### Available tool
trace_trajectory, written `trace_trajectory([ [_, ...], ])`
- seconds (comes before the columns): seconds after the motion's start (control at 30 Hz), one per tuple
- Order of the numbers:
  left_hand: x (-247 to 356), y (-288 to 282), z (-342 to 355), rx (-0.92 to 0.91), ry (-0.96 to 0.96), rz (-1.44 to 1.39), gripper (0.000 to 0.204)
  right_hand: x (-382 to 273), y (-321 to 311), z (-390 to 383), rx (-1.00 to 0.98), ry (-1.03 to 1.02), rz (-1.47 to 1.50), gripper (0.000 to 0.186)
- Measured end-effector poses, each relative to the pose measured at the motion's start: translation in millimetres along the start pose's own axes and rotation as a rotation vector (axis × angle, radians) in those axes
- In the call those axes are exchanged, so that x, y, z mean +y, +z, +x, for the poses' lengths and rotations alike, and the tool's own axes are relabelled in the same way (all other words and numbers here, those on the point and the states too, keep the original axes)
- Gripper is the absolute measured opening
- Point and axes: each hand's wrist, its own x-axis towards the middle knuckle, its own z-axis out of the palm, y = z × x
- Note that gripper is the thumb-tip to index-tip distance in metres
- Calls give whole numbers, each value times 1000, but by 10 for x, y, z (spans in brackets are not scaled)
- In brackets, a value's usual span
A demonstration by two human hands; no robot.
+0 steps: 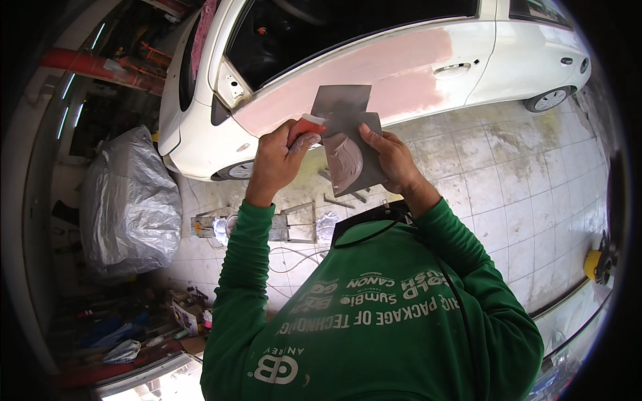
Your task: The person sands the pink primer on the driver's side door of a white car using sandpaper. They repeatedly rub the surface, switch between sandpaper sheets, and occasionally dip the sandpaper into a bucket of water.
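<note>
A stained, pale-tiled workshop floor (511,194) stretches out as white strip lights (68,87) glow at left, near a red beam (87,63) and a crumpled silver cover (134,200).

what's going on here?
Someone in a green top stands at a white car with a pinkish patch along its side. Their left hand grips a red-handled tool; their right hand holds a flat grey plate carrying a thick smear of pinkish paste. Both hands are held in front of the car.
</note>
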Motion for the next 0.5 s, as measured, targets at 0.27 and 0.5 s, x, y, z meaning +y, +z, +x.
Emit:
trace_trajectory([
  [0.27, -23, 0, 7, -41, -100, 33, 24, -20, 6, 17, -4, 13, -31, 56],
  [0.5, 11, -9, 42, -65, -111, 37, 23, -16, -4, 38, 3, 22, -41, 57],
])
